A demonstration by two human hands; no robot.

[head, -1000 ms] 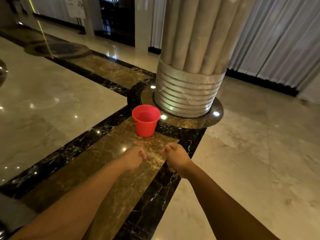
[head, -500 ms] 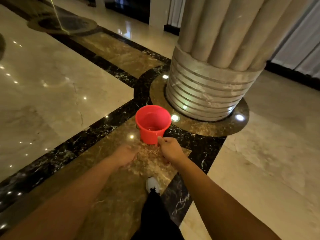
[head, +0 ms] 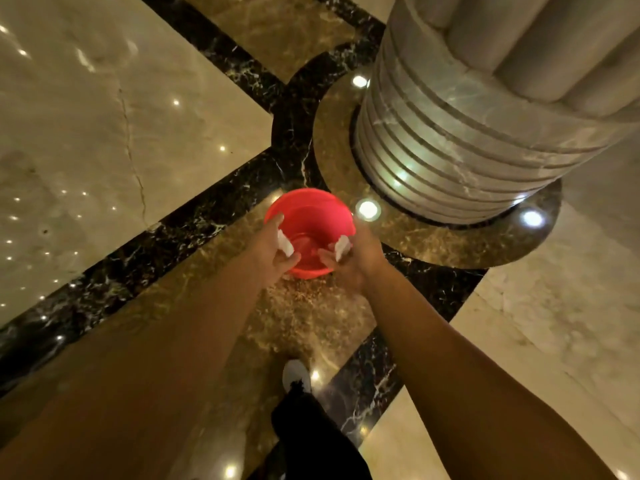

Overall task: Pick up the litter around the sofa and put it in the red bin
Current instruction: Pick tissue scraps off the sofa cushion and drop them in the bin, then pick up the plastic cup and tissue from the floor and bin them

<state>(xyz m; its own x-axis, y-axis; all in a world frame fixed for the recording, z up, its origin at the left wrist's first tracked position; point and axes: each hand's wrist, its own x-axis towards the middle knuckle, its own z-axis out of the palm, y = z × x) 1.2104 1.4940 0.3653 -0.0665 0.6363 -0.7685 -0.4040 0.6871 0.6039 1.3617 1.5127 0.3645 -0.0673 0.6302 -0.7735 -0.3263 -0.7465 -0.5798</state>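
The red bin [head: 311, 209] stands upright on the brown marble floor strip, close to a column base. Both my hands are over its near rim. My left hand [head: 273, 249] has its fingers spread, and a small white scrap of litter [head: 285, 243] lies against its palm over the bin's mouth. My right hand [head: 356, 256] is likewise opened out, with a second white scrap [head: 341, 247] at its fingers above the bin. Whether the scraps still touch the hands or are falling is hard to tell. The bin's inside looks bare red.
A thick ribbed stone column [head: 460, 140] rises right behind the bin on a round brown plinth with floor lights [head: 367, 209]. My white shoe [head: 296, 375] and dark trouser leg are below the hands. Polished marble floor stretches left and right.
I have stepped up to the bin and the view tipped down. Both fists, closed before, have moved over the bin's mouth and spread apart, showing the white scraps.
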